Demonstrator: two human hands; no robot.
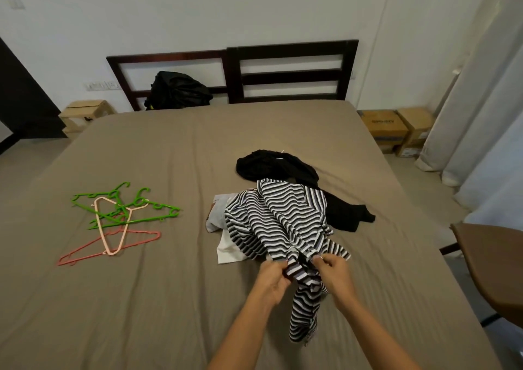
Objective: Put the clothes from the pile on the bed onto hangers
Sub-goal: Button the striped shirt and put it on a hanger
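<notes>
Under striped top (pixel 283 214), white garment (pixel 226 250) mostly hidden.

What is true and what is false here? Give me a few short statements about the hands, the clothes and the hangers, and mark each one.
1. The left hand and the right hand both grip the striped garment. True.
2. The hangers lie to the right of the striped garment. False: they lie to its left on the bed.
3. A black garment lies beyond the striped garment, toward the headboard. True.
4. One hanger is already inside the striped garment. False: all the hangers lie apart from the clothes, none in a garment.
</notes>
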